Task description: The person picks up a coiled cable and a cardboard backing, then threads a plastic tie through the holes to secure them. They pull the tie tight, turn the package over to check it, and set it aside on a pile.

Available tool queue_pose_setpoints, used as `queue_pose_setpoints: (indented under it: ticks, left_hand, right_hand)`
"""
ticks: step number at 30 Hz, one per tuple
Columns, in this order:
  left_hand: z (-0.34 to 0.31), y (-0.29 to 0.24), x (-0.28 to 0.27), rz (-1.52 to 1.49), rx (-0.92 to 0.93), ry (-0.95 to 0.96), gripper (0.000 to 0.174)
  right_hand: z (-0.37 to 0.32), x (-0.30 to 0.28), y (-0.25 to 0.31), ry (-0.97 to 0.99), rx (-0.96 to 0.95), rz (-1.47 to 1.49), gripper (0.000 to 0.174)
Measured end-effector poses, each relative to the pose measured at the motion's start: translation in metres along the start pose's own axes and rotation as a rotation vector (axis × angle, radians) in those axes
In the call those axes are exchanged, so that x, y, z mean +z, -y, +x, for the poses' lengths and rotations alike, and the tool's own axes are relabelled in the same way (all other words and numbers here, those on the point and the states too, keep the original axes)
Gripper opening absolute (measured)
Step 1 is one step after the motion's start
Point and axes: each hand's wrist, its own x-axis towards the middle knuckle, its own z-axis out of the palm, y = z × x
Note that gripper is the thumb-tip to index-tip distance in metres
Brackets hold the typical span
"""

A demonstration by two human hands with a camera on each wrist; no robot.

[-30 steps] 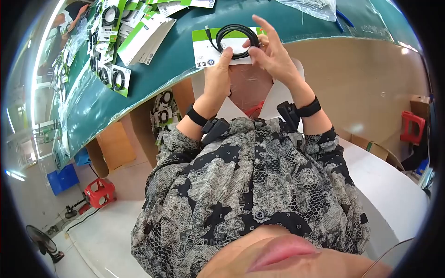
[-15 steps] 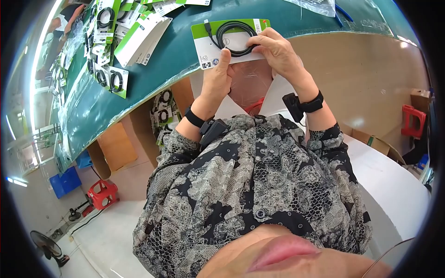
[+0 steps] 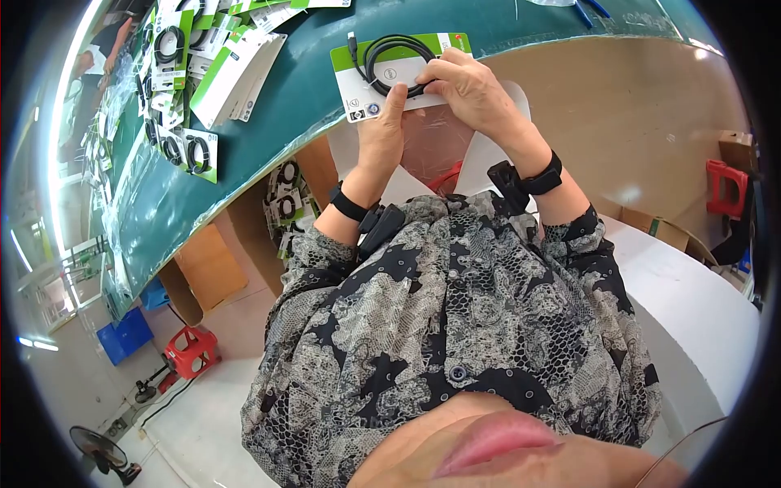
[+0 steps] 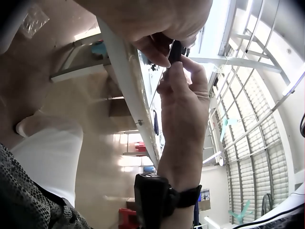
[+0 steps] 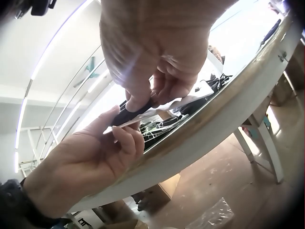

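Observation:
My left hand (image 3: 381,138) grips the lower edge of a green and white packaging card (image 3: 356,88), thumb on its front. A black cable (image 3: 368,63) lies coiled against the card, one plug end pointing up at the upper left. At the coil's lower right, the fingertips of my right hand (image 3: 480,96) pinch the cable. Both hands meet at the dark cable (image 4: 175,51) in the left wrist view. From the right wrist, the card is seen nearly edge-on, with the left hand (image 5: 90,157) under it and the cable bundle (image 5: 127,115) on top.
Carded cables (image 3: 195,153) and a fanned stack of cards (image 3: 237,77) lie at the left on the green table (image 3: 301,89). More carded cables (image 3: 285,199) sit in a box below the table edge. Blue-handled pliers (image 3: 592,12) are at the far right.
My right hand's fingers, spread beside the coil a second ago, have closed in on its lower right side. The card has tilted and shifted slightly left in view with both hands.

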Motion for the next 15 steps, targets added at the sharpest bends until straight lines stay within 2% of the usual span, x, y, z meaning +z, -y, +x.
queue_pose_setpoints:
  ticks: [2,7,11,14,15]
  left_hand:
    - [0.002,-0.001,0.004,-0.031,0.021,-0.070,0.028]
    - [0.002,-0.006,0.006,-0.068,0.009,-0.102,0.028]
    - [0.015,-0.007,0.012,-0.135,-0.026,-0.112,0.030]
    - [0.021,-0.012,0.011,-0.082,-0.019,-0.094,0.028]
    - [0.025,-0.012,0.010,-0.084,-0.006,-0.093,0.029]
  right_hand:
    - [-0.001,0.001,0.001,0.018,0.013,-0.003,0.018]
    - [-0.004,0.004,0.007,0.017,0.039,-0.038,0.019]
    - [0.007,-0.008,0.001,-0.085,-0.084,-0.078,0.018]
    - [0.017,-0.018,0.000,-0.006,0.003,0.137,0.023]
    - [0.022,-0.026,-0.014,-0.013,0.000,0.122,0.023]
